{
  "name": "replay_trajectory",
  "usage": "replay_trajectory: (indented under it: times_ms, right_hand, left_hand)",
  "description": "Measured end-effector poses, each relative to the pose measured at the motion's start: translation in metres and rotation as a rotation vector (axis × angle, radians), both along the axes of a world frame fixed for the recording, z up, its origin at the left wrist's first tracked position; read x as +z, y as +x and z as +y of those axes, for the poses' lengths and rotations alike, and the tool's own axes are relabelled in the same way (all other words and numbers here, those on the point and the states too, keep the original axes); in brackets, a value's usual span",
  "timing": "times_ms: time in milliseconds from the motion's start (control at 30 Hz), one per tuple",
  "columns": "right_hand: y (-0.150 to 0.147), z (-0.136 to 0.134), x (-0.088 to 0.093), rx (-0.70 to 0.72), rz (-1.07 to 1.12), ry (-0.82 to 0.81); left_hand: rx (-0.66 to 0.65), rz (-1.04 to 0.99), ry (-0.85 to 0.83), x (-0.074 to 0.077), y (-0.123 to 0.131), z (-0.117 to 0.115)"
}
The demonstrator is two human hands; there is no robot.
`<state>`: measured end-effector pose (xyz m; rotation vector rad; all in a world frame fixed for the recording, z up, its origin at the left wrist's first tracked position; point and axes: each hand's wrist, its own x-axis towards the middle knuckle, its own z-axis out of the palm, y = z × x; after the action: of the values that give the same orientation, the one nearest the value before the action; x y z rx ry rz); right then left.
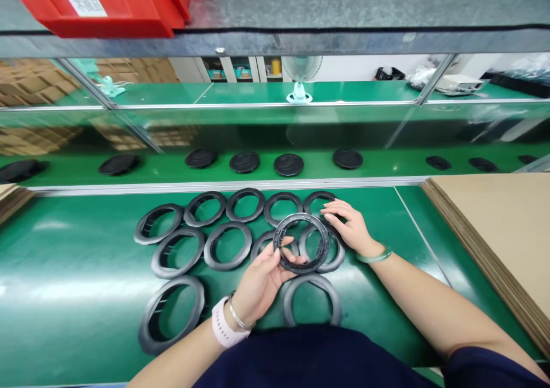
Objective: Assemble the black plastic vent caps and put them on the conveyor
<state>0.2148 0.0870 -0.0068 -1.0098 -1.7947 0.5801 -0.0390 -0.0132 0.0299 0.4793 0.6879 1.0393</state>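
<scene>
My left hand (pixel 268 270) grips a black plastic ring (pixel 324 245), raised above the green work surface, its ribbed side facing up. Fingers show through the opening. My right hand (pixel 350 226) reaches over the back right of the ring group, fingers loosely bent and apart. Its fingertips are at the edge of a back-row ring (pixel 310 198); whether they touch it I cannot tell. Several similar rings lie in loose rows, among them a ring (pixel 227 265) in the middle, a ring (pixel 146 325) at front left and a ring (pixel 289 302) close to my body.
Beyond a metal rail (pixel 232 187), black round discs (pixel 288 164) lie spaced along a green strip. Stacked cardboard sheets (pixel 494 216) stand at the right, more at the left edge. A red bin (pixel 107 10) sits on the overhead shelf (pixel 344 10). A fan (pixel 299 93) stands behind.
</scene>
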Motion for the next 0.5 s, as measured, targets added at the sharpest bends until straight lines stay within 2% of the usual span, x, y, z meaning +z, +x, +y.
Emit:
replay_trajectory:
  times_ms: [100, 167, 267, 333, 400, 500]
  right_hand:
    - [-0.002, -0.006, 0.012, 0.04, 0.062, -0.063]
    - [-0.005, -0.014, 0.022, 0.131, 0.107, -0.167]
    - [-0.015, -0.029, 0.034, 0.329, 0.243, -0.463]
    - [-0.024, -0.037, 0.035, 0.406, 0.386, -0.676]
    - [-0.033, -0.042, 0.03, 0.393, 0.476, -0.796]
    - [-0.043, -0.047, 0.02, 0.326, 0.525, -0.855]
  left_hand:
    - [-0.001, 0.027, 0.002, 0.002, -0.002, 0.0]
    - [-0.008, 0.053, 0.0, 0.004, -0.002, 0.0]
    - [-0.013, 0.107, -0.014, 0.004, -0.003, -0.002]
    - [-0.001, 0.154, -0.022, 0.0, -0.004, -0.002]
    - [0.006, 0.225, 0.005, -0.005, -0.005, -0.001]
    - [-0.054, 0.375, 0.072, -0.013, -0.004, 0.0]
